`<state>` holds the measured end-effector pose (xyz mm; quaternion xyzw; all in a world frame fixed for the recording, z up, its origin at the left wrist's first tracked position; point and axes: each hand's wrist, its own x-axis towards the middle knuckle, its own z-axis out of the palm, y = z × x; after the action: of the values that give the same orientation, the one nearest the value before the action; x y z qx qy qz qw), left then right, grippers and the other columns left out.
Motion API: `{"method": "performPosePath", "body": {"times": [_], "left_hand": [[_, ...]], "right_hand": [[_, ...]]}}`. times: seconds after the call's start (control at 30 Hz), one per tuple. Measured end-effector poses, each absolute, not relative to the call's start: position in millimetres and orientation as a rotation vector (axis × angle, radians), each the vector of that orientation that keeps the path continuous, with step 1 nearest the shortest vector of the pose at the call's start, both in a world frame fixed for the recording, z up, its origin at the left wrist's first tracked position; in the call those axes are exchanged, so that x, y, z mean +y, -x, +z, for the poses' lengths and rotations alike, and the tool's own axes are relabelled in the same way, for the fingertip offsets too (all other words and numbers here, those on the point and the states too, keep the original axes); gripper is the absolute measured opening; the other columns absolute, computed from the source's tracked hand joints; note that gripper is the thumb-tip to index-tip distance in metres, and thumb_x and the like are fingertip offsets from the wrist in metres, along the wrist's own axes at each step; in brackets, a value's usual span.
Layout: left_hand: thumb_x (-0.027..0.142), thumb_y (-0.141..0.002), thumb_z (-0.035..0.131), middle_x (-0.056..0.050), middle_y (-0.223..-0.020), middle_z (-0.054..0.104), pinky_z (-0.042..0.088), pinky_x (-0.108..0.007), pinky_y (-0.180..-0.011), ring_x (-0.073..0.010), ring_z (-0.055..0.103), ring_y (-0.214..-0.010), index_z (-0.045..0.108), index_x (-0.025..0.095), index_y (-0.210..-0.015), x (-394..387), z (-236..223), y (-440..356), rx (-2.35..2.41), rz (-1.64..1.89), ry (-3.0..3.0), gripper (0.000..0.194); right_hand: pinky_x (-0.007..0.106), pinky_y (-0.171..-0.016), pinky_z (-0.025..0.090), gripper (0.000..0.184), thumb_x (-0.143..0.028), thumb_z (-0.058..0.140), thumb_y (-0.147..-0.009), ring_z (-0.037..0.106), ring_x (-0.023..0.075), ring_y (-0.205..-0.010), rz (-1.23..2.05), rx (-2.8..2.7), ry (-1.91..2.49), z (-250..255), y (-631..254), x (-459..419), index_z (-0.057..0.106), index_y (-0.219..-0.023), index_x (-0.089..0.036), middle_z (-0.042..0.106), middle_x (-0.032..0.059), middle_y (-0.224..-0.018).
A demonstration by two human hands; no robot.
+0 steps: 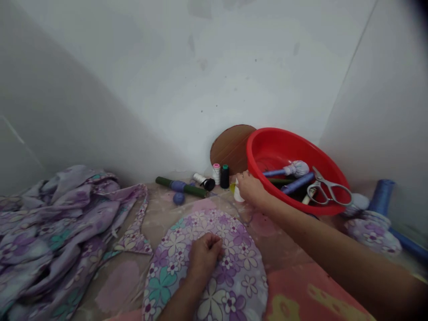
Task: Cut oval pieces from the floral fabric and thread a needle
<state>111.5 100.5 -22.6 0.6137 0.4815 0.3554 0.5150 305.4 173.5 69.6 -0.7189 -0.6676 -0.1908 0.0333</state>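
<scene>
- Right hand [251, 187]: lay against the rim of a red plastic basin [267, 145], its fingers [241, 177] curved toward a small white bottle [238, 195]. The upright bottle stood at the hand's 9 o'clock, just beside it. Whether the grip had closed on it could not be told.
- Left hand [204, 255]: curled, resting on a round piece of floral fabric [234, 285]. Whether it pinched the cloth could not be told.
- Relation: the right hand was the nearer to the bottle; the left hand lay at its 7 o'clock, well apart.
- Nearby: steel scissors [329, 189] lay in the basin at the right hand's 2 o'clock; a pink-topped thread spool [216, 174] and a black thread spool [224, 177] stood at 10 o'clock; crumpled floral cloth [50, 232] lay at the left hand's 9 o'clock.
</scene>
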Motion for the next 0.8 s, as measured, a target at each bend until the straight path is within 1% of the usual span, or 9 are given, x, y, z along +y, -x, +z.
{"method": "performPosePath", "body": {"times": [0.1,0.2,0.3,0.37,0.47,0.57,0.7,0.8], "left_hand": [[0.026,-0.066,0.048,0.004,-0.043,0.050,0.034,-0.020,-0.044,-0.0093,0.045,-0.041,0.050,0.017,-0.057,100.2,-23.4,-111.2,1.153,0.868,-1.468,0.012],[0.025,-0.065,0.049,0.005,-0.042,0.049,0.032,-0.019,-0.042,-0.0087,0.044,-0.040,0.050,0.017,-0.057,99.0,-22.1,-110.9,1.166,0.867,-1.463,0.011],[0.025,-0.065,0.050,0.005,-0.042,0.050,0.033,-0.019,-0.042,-0.0088,0.045,-0.040,0.050,0.017,-0.057,97.6,-19.9,-111.5,1.154,0.889,-1.425,0.011],[0.026,-0.064,0.050,0.004,-0.041,0.050,0.033,-0.020,-0.042,-0.0086,0.044,-0.039,0.049,0.016,-0.056,97.0,-17.2,-112.1,1.132,0.912,-1.379,0.012],[0.028,-0.062,0.053,0.004,-0.040,0.050,0.032,-0.019,-0.040,-0.0080,0.043,-0.036,0.049,0.016,-0.055,96.5,-11.6,-112.6,1.112,0.932,-1.272,0.014],[0.030,-0.059,0.056,0.003,-0.041,0.052,0.033,-0.020,-0.039,-0.0083,0.045,-0.036,0.050,0.015,-0.056,96.8,-7.4,-111.9,1.104,0.932,-1.190,0.017],[0.034,-0.057,0.060,0.002,-0.042,0.055,0.036,-0.020,-0.041,-0.0086,0.047,-0.037,0.052,0.014,-0.059,98.1,-5.4,-110.1,1.063,0.942,-1.112,0.021],[0.035,-0.055,0.062,0.001,-0.044,0.057,0.037,-0.020,-0.042,-0.0094,0.050,-0.038,0.053,0.013,-0.062,98.6,-4.3,-109.2,1.019,0.953,-1.070,0.025]], "right_hand": [[0.030,-0.065,0.040,0.026,-0.020,0.032,-0.081,0.050,0.0234,-0.088,-0.575,-2.025,2.225,68.0,-305.7,175.5,0.043,-0.103,-0.011,0.046,0.0158,-0.097],[0.029,-0.064,0.040,0.027,-0.023,0.033,-0.082,0.052,0.0230,-0.084,-0.549,-1.996,2.235,66.6,-306.4,177.6,0.043,-0.103,-0.011,0.048,0.0152,-0.096],[0.029,-0.064,0.040,0.033,-0.026,0.034,-0.082,0.054,0.0220,-0.081,-0.513,-1.948,2.258,65.6,-308.6,178.4,0.039,-0.111,-0.011,0.048,0.0163,-0.099],[0.029,-0.067,0.040,0.040,-0.028,0.037,-0.081,0.054,0.0222,-0.085,-0.437,-1.881,2.235,64.7,-310.9,177.9,0.033,-0.117,-0.011,0.048,0.0172,-0.102],[0.030,-0.075,0.038,0.051,-0.030,0.042,-0.077,0.051,0.0234,-0.094,-0.257,-1.742,2.144,61.7,-314.9,176.3,0.028,-0.122,-0.009,0.049,0.0178,-0.107],[0.032,-0.081,0.034,0.056,-0.030,0.043,-0.076,0.046,0.0240,-0.102,-0.198,-1.664,2.084,56.8,-315.6,171.9,0.025,-0.124,-0.008,0.045,0.0191,-0.114],[0.034,-0.085,0.031,0.056,-0.026,0.043,-0.075,0.039,0.0247,-0.107,-0.330,-1.701,2.042,54.8,-305.1,154.8,0.025,-0.125,-0.006,0.039,0.0178,-0.121],[0.034,-0.090,0.025,0.049,-0.026,0.044,-0.074,0.035,0.0242,-0.108,-0.525,-1.807,1.922,59.5,-292.4,134.3,0.036,-0.119,-0.009,0.038,0.0134,-0.123]]}}
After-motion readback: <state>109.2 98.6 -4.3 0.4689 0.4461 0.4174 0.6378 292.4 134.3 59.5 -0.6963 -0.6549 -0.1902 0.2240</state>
